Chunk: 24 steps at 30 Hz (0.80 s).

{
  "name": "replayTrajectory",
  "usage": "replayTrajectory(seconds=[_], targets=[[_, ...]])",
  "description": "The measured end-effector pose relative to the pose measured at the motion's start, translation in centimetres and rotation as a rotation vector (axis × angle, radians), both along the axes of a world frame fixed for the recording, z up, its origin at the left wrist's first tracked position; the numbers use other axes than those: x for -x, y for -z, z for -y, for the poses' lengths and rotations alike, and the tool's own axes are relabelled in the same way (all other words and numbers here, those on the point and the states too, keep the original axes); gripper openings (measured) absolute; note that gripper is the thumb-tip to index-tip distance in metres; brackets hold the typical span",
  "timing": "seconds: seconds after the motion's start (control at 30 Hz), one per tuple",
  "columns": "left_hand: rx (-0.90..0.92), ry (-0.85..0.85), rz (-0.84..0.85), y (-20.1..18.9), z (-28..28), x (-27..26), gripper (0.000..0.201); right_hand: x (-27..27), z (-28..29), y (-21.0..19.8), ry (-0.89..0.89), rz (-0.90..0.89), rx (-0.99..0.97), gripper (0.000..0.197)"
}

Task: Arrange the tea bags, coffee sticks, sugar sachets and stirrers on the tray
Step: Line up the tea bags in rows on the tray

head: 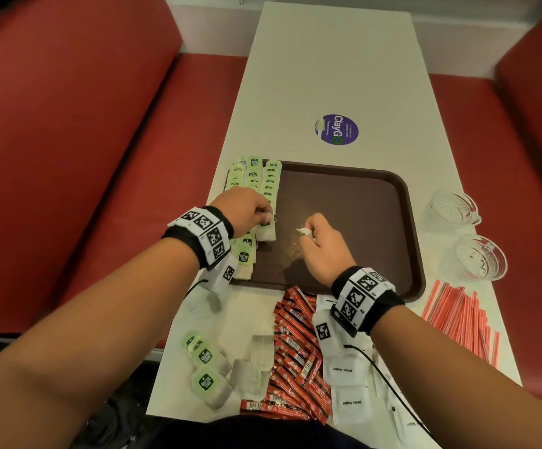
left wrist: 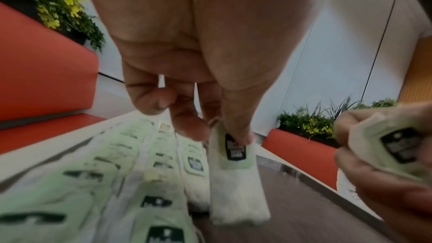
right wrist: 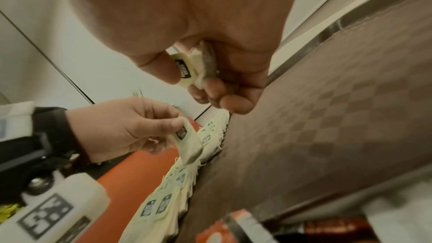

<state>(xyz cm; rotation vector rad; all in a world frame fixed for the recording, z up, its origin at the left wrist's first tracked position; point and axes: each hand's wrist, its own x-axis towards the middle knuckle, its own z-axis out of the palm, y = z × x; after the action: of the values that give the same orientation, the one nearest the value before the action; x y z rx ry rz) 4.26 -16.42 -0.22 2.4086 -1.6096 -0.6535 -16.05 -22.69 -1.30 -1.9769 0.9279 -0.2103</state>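
A brown tray point(head: 376, 202) lies on the white table. Rows of green-tagged tea bags point(head: 256, 179) cover its left side. My left hand point(head: 247, 209) pinches one tea bag point(head: 267, 233) by its tag and holds it hanging just over the right edge of the rows; the same bag point(left wrist: 236, 178) dangles in the left wrist view. My right hand point(head: 319, 246) hovers over the tray's middle with another tea bag point(right wrist: 190, 69) pinched in its fingers. Loose tea bags point(head: 206, 367), red coffee sticks point(head: 295, 348), white sugar sachets point(head: 349, 377) and striped stirrers point(head: 460, 315) lie on the table nearer me.
Two glass cups point(head: 454, 207) point(head: 482, 257) stand to the right of the tray. A round purple sticker point(head: 337, 129) marks the table beyond it. Red bench seats point(head: 68, 140) flank the table on both sides.
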Motion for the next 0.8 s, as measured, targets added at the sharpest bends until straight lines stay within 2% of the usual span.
replayTrajectory(seconds=[0.07,0.2,0.37,0.5,0.6,0.7,0.8], targets=[[-0.054,-0.002,0.020,0.6,1.1,-0.2,0.017,0.1,0.1,-0.1,-0.006,-0.010,0.012,0.020],[-0.092,-0.032,0.081,1.8,2.8,-0.7,0.020,0.0,0.2,0.0,-0.019,-0.021,0.018,0.011],[-0.012,-0.148,0.138,2.8,2.9,-0.2,0.039,0.0,0.3,0.3,-0.008,-0.001,0.032,0.014],[-0.128,-0.102,0.233,3.6,3.1,0.9,0.053,-0.2,0.3,0.7,-0.010,0.016,0.088,0.011],[-0.153,-0.106,0.220,4.0,3.1,1.0,0.049,-0.4,0.4,0.9,-0.010,0.013,0.062,0.004],[-0.144,-0.102,0.183,3.6,2.8,0.9,0.042,-0.6,0.6,0.9,0.007,0.028,0.043,0.007],[0.010,-0.090,0.019,2.4,2.1,0.8,0.028,-0.7,0.6,0.9,0.036,0.063,0.011,0.017]])
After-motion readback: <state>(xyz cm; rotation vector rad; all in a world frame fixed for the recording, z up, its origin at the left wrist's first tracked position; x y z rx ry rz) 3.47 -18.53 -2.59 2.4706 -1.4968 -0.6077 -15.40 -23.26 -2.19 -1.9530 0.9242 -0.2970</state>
